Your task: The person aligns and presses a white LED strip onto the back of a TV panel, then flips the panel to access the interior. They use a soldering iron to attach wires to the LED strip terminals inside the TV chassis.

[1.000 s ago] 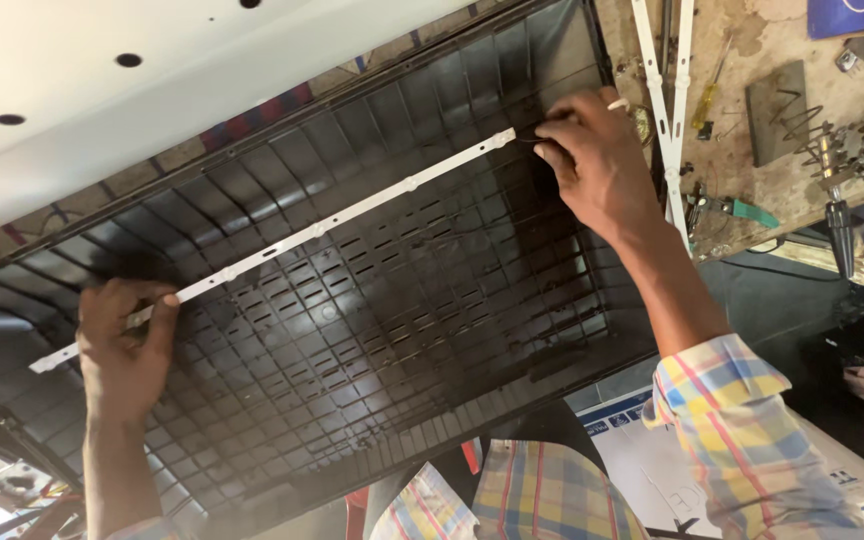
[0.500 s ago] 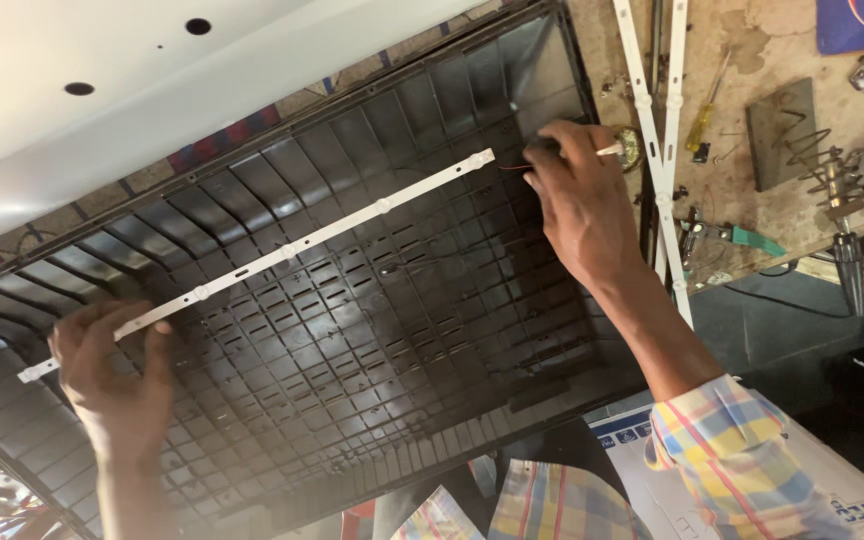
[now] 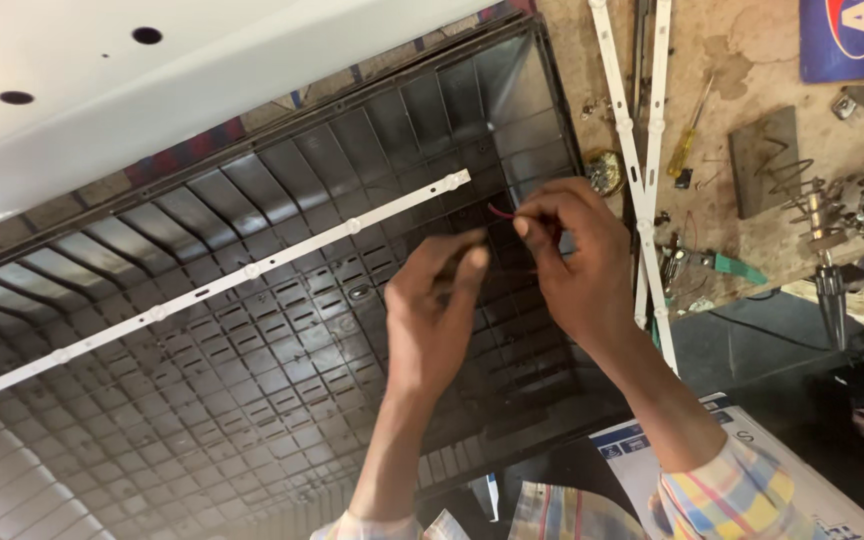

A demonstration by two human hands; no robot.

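The black ribbed back panel of a flat screen lies open under both hands, filling most of the view. A long white LED strip already rests diagonally across its ribs, reaching away to the left of the left hand, with its near end just above that hand's fingertips. What seems left is the wiring: a thin red wire sits pinched between the fingertips of the right hand, while the left hand, fingers loosely curled and holding nothing I can make out, hovers just beside it. To the right of the right hand two more white strips lie on a worn brown workbench, with a yellow-handled screwdriver and small metal parts beyond. A white sheet lies above the panel
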